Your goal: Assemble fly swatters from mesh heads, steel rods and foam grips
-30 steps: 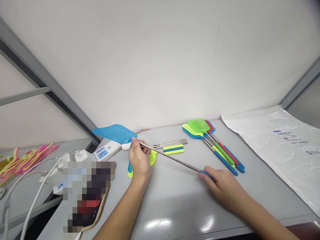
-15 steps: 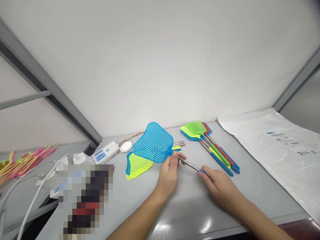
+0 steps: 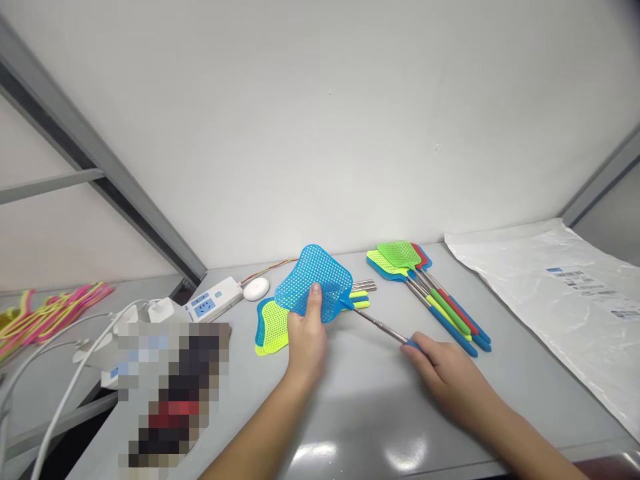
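Note:
A blue fly swatter [image 3: 327,272] with a perforated head and a metal rod is held between my two hands above the table. My left hand [image 3: 309,333] grips the head near its lower edge, thumb on top and fingers hidden beneath. Wrapped round the blue handle end is my right hand [image 3: 440,370]. Behind the left hand lie a yellow swatter head [image 3: 273,327] and a blue one partly under it. Metal rods [image 3: 365,285] and yellow handles [image 3: 360,303] show just beyond the held swatter. Several assembled fly swatters [image 3: 447,310] in green, yellow, red and blue lie in a pile at the right.
A white plastic bag [image 3: 540,260] with printed labels covers the table's right side. On the left are a power strip [image 3: 215,300], a round white device [image 3: 257,289], white cables [image 3: 75,393] and pink-yellow cords [image 3: 60,310]. A wall rises behind the table [image 3: 350,400].
My left hand has shifted from the rod just below the head onto the head itself, pinching it. My right hand stays on the handle; the view has moved slightly.

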Demonstrator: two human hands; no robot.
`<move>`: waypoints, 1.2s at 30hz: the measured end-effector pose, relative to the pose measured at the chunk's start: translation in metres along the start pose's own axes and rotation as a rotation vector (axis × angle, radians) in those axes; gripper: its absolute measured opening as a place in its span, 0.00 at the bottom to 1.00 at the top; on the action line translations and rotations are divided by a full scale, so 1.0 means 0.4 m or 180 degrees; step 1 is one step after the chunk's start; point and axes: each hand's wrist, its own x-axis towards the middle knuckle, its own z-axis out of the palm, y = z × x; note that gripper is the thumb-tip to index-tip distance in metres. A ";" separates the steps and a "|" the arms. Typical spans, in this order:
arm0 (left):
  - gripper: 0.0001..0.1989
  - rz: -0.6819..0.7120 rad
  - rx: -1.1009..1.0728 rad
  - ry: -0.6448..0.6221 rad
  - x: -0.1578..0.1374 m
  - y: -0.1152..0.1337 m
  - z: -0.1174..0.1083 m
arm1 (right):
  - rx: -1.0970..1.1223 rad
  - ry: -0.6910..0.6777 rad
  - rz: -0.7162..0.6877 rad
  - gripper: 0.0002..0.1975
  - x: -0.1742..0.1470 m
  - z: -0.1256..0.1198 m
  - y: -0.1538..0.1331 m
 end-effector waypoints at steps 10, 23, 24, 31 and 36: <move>0.12 0.0126 0.0364 -0.0923 -0.042 0.004 0.028 | -0.0097 0.0146 0.0091 0.19 0.002 0.013 0.001; 0.16 -0.0161 0.0261 -0.1077 -0.021 -0.006 0.008 | 0.0814 0.0514 0.0039 0.11 -0.004 0.005 -0.008; 0.17 -0.0108 0.0215 -0.1222 -0.021 -0.003 0.004 | 0.0799 0.0547 0.0035 0.11 -0.005 0.004 -0.005; 0.18 0.0231 0.0580 -0.1293 -0.023 0.007 -0.004 | 0.0774 0.0744 0.0157 0.16 0.001 -0.007 0.000; 0.14 0.0366 0.0931 -0.1040 -0.017 0.001 -0.003 | 0.0665 0.0922 0.0377 0.15 0.004 0.004 0.005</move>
